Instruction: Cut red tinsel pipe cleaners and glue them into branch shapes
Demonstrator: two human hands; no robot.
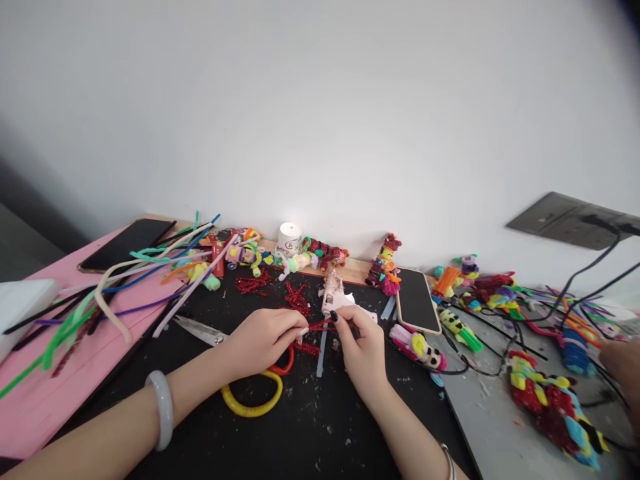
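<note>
Between my two hands stretches a short piece of red tinsel pipe cleaner (pixel 320 326). My left hand (pixel 265 340) pinches one end, and the thumb and forefinger of my right hand (pixel 359 337) are closed on the other. Under my left hand lie scissors (pixel 253 397) with yellow and red handles, blades toward the back left. Cut red tinsel pieces (pixel 297 298) are heaped just beyond my hands. A pale pink glue gun (pixel 333 293) rests behind my right hand, which hides part of it. A clear glue stick (pixel 322 353) lies on the black mat (pixel 300 440).
Loose coloured pipe cleaners (pixel 115 293) spread over a pink board (pixel 30 413) at left. A paper cup (pixel 289 239) and pipe-cleaner figures (pixel 384 263) line the wall. A phone (pixel 418 301) lies right of the glue gun. Another person's hand (pixel 620 363) reaches in, near cables (pixel 580 280).
</note>
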